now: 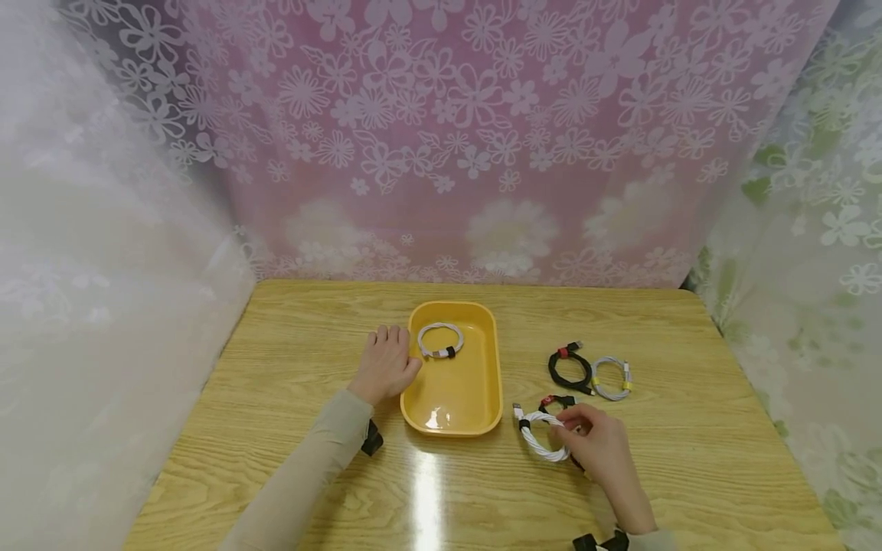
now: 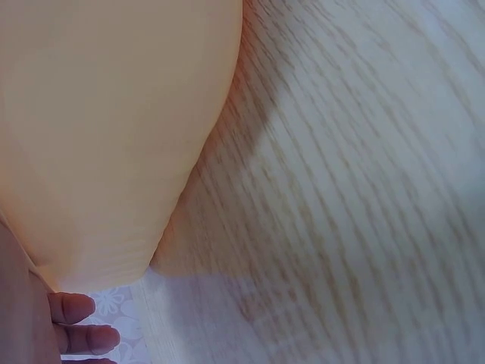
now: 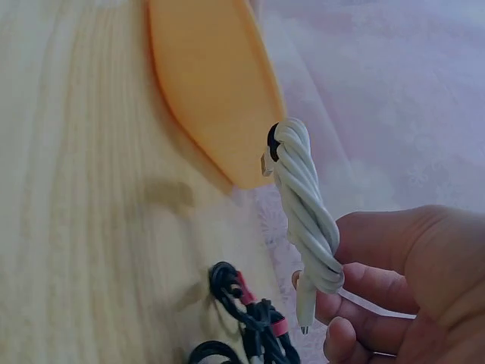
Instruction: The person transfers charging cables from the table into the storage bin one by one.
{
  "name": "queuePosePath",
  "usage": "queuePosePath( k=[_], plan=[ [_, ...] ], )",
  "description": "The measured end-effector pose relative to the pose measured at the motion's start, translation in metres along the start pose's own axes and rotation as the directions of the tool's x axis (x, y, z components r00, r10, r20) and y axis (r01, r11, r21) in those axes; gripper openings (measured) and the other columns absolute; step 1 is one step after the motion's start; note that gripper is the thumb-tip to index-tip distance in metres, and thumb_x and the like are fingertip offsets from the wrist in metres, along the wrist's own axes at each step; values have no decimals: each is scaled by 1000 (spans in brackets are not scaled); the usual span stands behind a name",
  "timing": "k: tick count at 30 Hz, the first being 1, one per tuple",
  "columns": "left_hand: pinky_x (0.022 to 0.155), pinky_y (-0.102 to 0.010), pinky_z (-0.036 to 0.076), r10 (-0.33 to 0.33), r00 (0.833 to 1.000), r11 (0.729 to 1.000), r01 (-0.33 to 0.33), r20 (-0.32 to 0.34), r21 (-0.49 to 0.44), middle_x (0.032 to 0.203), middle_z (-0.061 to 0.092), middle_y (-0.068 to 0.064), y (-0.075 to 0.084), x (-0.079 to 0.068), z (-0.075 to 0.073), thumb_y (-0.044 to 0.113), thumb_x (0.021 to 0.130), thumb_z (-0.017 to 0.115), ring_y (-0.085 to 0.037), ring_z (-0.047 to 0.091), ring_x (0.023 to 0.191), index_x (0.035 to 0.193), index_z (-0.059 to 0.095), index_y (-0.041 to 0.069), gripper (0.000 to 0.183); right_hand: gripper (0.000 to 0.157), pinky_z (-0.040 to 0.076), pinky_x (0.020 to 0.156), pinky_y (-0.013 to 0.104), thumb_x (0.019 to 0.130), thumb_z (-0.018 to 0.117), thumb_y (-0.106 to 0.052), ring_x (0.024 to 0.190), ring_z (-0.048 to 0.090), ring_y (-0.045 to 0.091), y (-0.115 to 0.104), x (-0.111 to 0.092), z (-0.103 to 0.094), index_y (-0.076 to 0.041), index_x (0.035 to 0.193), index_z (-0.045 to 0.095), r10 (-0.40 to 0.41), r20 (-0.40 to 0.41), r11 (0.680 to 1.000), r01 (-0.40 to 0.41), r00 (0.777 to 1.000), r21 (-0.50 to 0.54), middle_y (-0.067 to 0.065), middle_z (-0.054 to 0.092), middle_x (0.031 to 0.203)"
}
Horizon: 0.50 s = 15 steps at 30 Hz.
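Note:
A coiled white cable with a black strap is pinched in my right hand, held just above the table. In the right wrist view this twisted cable hangs edge-on between thumb and fingers. My left hand grips the left rim of a yellow tray, its thumb over the rim and its fingers outside. Inside the tray lies another white coiled cable with a black strap. Partly hidden under the right hand is a black cable with a red strap.
Right of the tray lie a black coiled cable with a red strap and a grey coiled cable with yellow straps. The wooden table is bordered by floral curtains at the back and both sides.

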State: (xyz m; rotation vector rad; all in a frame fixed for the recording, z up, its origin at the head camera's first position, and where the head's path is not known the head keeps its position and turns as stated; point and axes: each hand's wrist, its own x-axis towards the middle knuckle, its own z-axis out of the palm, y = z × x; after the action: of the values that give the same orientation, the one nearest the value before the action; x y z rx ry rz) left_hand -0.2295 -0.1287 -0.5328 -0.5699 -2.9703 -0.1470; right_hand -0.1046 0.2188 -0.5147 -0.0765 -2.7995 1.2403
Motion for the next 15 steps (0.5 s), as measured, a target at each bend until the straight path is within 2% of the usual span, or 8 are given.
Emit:
queuePosePath(
  k=[6, 15],
  plan=[
    [72, -37, 27, 2, 1000, 1000, -2, 1, -5, 84, 36, -8, 2, -1, -1, 23, 92, 50, -27, 32, 76, 85, 38, 9, 20, 14, 36, 52, 24, 81, 81, -14, 59, 45, 9, -3, 3, -6, -9, 89, 71, -27, -46, 1000, 27, 999, -2, -2, 64, 74],
    [71, -37, 26, -1, 1000, 1000, 1, 11, 6, 84, 36, -8, 2, -1, 0, 23, 93, 49, -28, 32, 77, 84, 38, 10, 20, 11, 37, 52, 25, 82, 80, -13, 59, 44, 12, -12, 14, -7, -11, 88, 72, -80, -72, 996, 82, 994, 21, -2, 65, 75]
  ],
)
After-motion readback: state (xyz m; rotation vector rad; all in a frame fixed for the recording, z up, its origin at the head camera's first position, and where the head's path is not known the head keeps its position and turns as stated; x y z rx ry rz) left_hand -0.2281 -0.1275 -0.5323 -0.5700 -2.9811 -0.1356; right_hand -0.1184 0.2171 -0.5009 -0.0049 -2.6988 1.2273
